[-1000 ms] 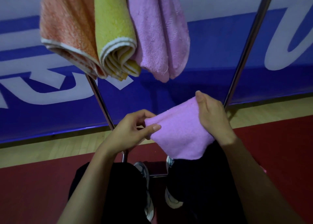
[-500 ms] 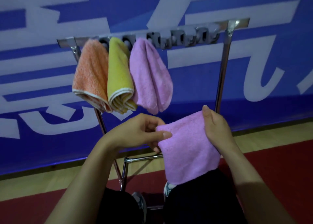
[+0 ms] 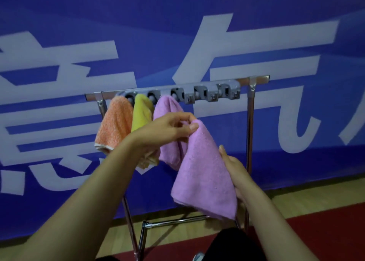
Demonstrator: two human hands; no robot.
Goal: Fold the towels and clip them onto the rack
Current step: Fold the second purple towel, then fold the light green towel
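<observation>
The left hand (image 3: pixel 167 130) pinches the top corner of a folded purple towel (image 3: pixel 203 173) between thumb and curled fingers, lifting it just below the grey clip bar (image 3: pixel 197 93) of the metal rack (image 3: pixel 249 142). The right hand (image 3: pixel 235 170) holds the towel's right edge lower down, its fingers hidden behind the cloth. Three towels hang clipped side by side at the bar's left end: orange (image 3: pixel 114 124), yellow (image 3: pixel 141 112), and another purple one (image 3: pixel 169 108). A blue banner (image 3: pixel 197 33) fills the background.
</observation>
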